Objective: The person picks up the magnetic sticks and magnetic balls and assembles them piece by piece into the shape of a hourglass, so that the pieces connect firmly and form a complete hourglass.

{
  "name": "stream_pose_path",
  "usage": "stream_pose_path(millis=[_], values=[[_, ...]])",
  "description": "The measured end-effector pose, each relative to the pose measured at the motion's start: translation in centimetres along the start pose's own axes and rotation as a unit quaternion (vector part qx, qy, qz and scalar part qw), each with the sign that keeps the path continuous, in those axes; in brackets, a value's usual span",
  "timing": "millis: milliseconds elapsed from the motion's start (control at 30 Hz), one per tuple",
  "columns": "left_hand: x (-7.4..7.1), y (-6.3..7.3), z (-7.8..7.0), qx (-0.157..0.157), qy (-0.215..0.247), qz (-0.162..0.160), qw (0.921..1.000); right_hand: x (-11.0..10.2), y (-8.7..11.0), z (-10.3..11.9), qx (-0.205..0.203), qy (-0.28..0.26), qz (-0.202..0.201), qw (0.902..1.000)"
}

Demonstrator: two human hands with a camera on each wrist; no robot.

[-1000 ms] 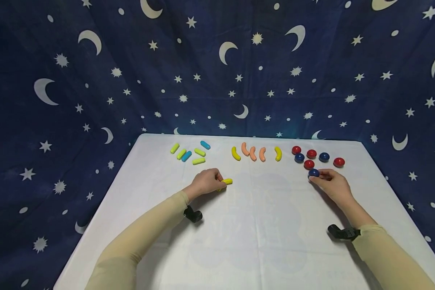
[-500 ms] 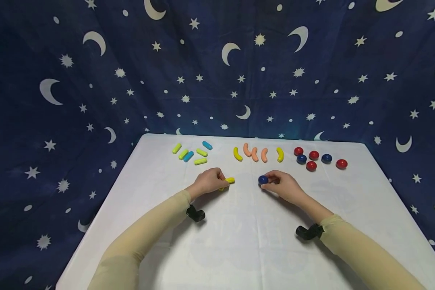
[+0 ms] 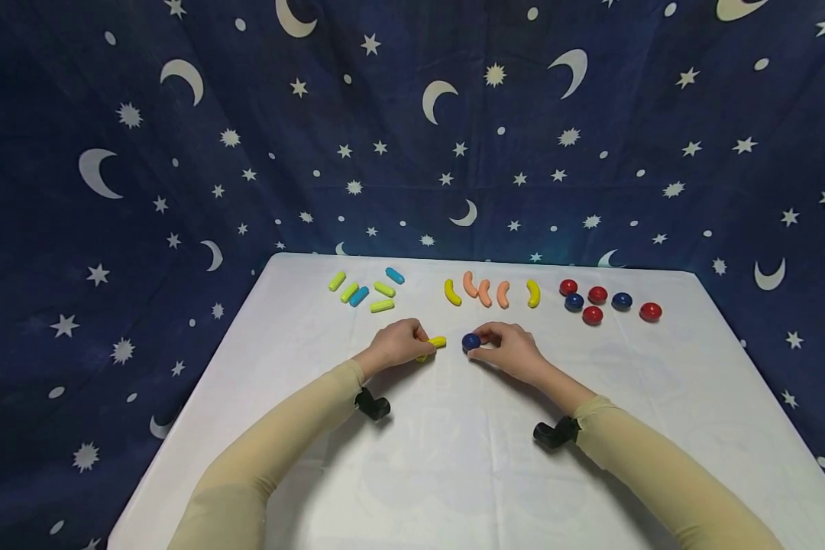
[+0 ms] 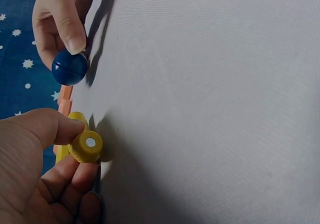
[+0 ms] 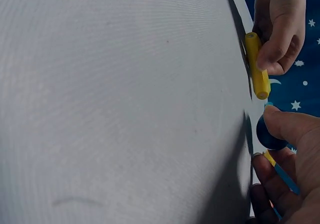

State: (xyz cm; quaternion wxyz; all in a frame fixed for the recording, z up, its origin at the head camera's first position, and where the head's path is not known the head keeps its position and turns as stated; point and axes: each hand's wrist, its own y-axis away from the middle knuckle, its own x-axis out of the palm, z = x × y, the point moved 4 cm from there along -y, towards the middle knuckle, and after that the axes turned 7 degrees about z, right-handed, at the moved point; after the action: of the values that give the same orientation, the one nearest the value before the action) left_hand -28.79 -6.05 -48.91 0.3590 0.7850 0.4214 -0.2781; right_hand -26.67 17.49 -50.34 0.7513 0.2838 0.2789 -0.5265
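Basically both hands are mid-table, well off every edge. L hand (image 3: 395, 344) pinches a yellow stick (image 3: 438, 341) btwn thumb & fingers, one end poking out toward R; L wrist view shows a pale dot on the end facing that cam. R hand (image 3: 516, 351) has a dk-blue ball (image 3: 470, 342) in a thumb-&-finger pinch, ball on its L side. Stick & ball sit just apart, approx. level, narrow gap btwn; can't tell if either touches the cloth.

Room: wide stretch of white table (image 3: 454, 473) on the near side, btwn the forearms; more white out to L & R edges, which splay toward the person. Far edge runs along the navy curtain (image 3: 385, 99) w/ moons & stars.

Beyond the hands, near far edge, 3 loose grps w/ white gaps btwn: L grp = 4 lime sticks (image 3: 382, 305) + 2 lt-blue sticks (image 3: 359, 296); mid = 3 salmon curved pcs (image 3: 484, 293) w/ 2 yellow curved pcs (image 3: 533, 294), one each end; R = 4 red balls (image 3: 593, 315) + 2 more blue balls (image 3: 622, 302). Beige sleeves (image 3: 296, 420) on both arms, black wrist gear (image 3: 373, 405) at each cuff, just above the cloth.
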Motion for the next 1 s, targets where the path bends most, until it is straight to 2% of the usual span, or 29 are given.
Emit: stream_pose_path(millis=[267, 1000], values=[[0.0, -0.1, 0.1, 0.003, -0.007, 0.000, 1.0000, 0.5, -0.3, 0.0, -0.011, 0.018, -0.008, 0.9997], [0.0, 0.0, 0.1, 0.004, 0.012, 0.007, 0.9999, 1.2, -0.9, 0.6, -0.026, 0.039, -0.020, 0.9987]])
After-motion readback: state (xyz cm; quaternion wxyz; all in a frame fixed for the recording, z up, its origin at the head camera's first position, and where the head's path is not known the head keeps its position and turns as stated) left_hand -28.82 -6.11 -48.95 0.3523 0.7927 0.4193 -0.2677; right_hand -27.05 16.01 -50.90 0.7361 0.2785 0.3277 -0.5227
